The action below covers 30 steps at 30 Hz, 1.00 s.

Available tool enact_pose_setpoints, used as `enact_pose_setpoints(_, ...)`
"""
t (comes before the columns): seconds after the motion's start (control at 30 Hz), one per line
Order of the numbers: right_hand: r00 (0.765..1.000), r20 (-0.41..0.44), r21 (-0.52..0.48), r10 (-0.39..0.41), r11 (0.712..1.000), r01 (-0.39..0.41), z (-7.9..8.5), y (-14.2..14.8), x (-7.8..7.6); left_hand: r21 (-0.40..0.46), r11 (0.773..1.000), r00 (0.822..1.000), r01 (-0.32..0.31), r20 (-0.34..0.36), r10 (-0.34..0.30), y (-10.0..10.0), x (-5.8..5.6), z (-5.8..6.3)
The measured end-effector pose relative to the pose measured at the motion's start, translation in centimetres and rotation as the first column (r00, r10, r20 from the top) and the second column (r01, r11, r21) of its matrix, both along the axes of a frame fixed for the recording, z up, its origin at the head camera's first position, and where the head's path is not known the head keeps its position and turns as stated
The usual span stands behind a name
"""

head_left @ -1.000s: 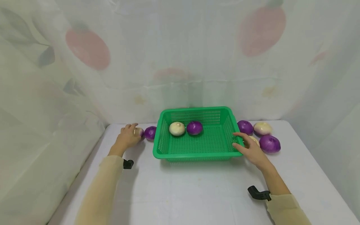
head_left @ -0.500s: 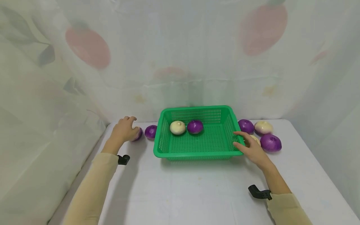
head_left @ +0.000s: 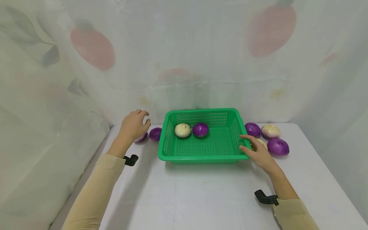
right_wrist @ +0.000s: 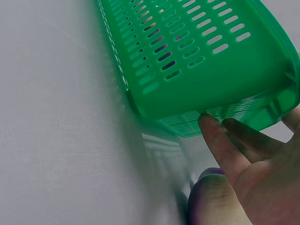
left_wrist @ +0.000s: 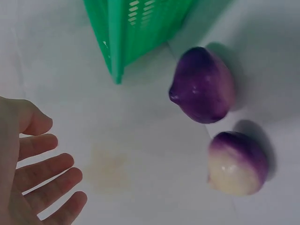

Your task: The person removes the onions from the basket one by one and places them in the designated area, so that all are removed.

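Note:
My left hand (head_left: 133,126) hovers over the table's back left, fingers apart and nothing held. Below and beside it lie two purple-and-white turnips: a half-cream turnip (left_wrist: 238,164), partly hidden in the head view, and a purple turnip (head_left: 155,134) by the basket. In the middle stands a green plastic basket (head_left: 205,157), holding a cream turnip (head_left: 182,130) and another purple turnip (head_left: 200,130). My right hand (head_left: 258,155) grips the basket's right side, with some fingers over the rim and others against the outer wall.
Right of the basket sit several more turnips, among them a large purple turnip (head_left: 278,147) and a cream turnip (head_left: 271,131); one (right_wrist: 215,201) lies under my right hand. A printed white curtain (head_left: 201,64) hangs behind the white table (head_left: 201,198).
My left hand has come away from the half-cream turnip, rising first leftward and then back to the right, with nothing in it. My right hand stays at the basket.

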State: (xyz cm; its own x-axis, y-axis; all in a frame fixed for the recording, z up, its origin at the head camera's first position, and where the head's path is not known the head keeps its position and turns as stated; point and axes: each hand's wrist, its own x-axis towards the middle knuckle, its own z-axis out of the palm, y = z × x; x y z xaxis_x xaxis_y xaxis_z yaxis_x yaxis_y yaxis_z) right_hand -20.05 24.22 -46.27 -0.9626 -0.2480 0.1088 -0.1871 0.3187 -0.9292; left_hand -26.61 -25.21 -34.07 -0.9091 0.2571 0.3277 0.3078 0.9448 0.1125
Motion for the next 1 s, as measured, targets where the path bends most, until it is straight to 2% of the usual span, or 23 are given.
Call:
enact_pose_setpoints(0.17,1.0,0.0,-0.003,-0.001,1.0,0.001,0.0,-0.1,0.1,0.007,0.998,0.997,0.055,-0.061,-0.054,1.9,0.5,0.7)
enact_pose_setpoints(0.4,1.0,-0.004,-0.009,0.001,1.0,-0.002,-0.1,-0.1,0.0,0.021,0.996,0.995,0.085,-0.052,-0.084,4.1,0.4,1.4)
enact_pose_setpoints(0.7,1.0,-0.006,-0.003,0.01,1.0,-0.01,-0.2,-0.1,-0.1,0.015,0.99,0.987,0.138,-0.081,-0.136,5.6,0.2,1.8)
enact_pose_setpoints(1.0,1.0,0.001,0.001,0.011,1.0,-0.011,0.1,0.0,-0.1,-0.018,0.99,0.989,0.141,-0.036,-0.142,7.4,-0.8,2.4)
